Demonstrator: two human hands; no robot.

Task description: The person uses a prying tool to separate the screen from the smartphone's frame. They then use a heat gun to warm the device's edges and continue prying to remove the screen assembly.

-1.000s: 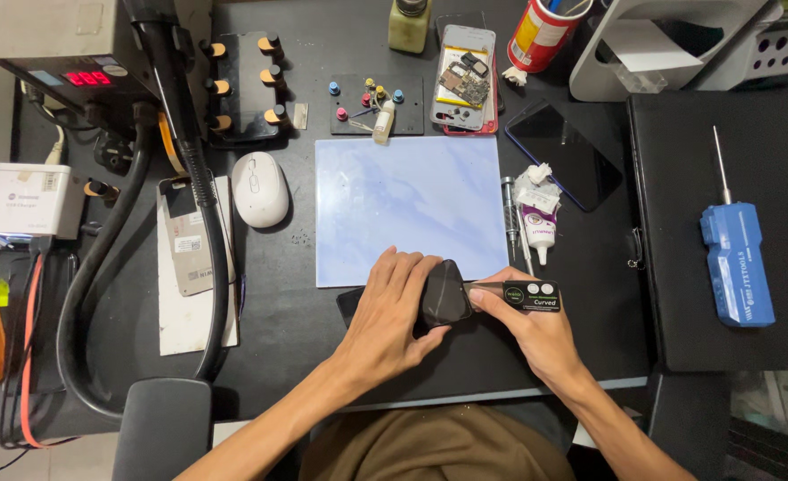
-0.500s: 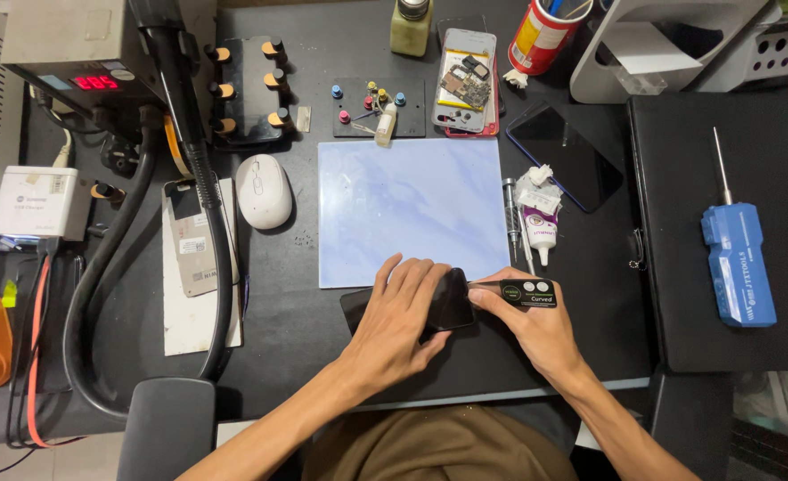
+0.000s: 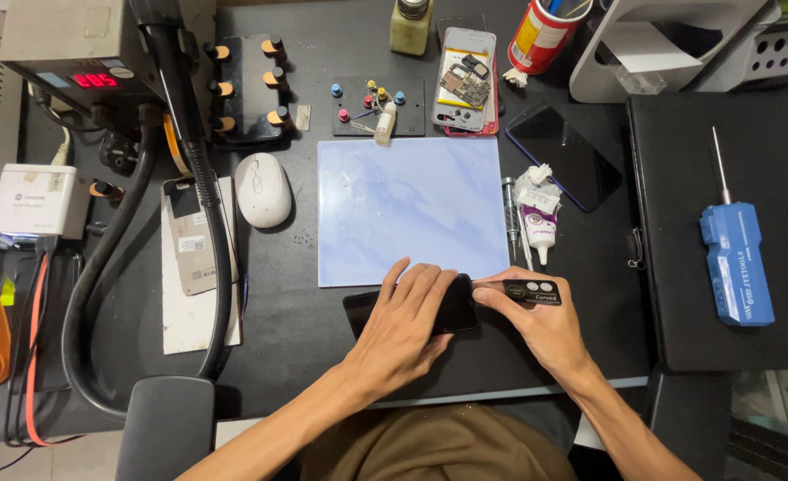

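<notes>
**Phone pinned flat, small black tool at its right end**

Across the bench (image 3: 305,321), left to right:

- Far left: grey station with red readout (image 3: 73,53), thick black hose (image 3: 207,205) running down past a white box (image 3: 37,200).
- White mouse (image 3: 263,189) beside a grey phone back panel (image 3: 189,236).
- Centre: pale blue mat (image 3: 407,209), bare. Opened phone (image 3: 465,80) and small parts tray (image 3: 378,105) behind it.
- Dark phone (image 3: 371,310) lies at the mat's near edge, partly overlapping it.
- Left hand (image 3: 412,321): grip is a flat press, fingers spread over the phone, not curled round it. Compared with a second ago the palm has flattened and slid further over the device, so more of it is covered.
- Right hand (image 3: 536,325): pinch closed on a small black tool (image 3: 529,291), its tip touching the phone's right end. Position about the same as before.
- Right of that: white tube (image 3: 541,227), dark screen panel (image 3: 565,153), blue driver (image 3: 737,258) on a black case (image 3: 679,223).

Read: phone now held steadier for work at that end.
</notes>
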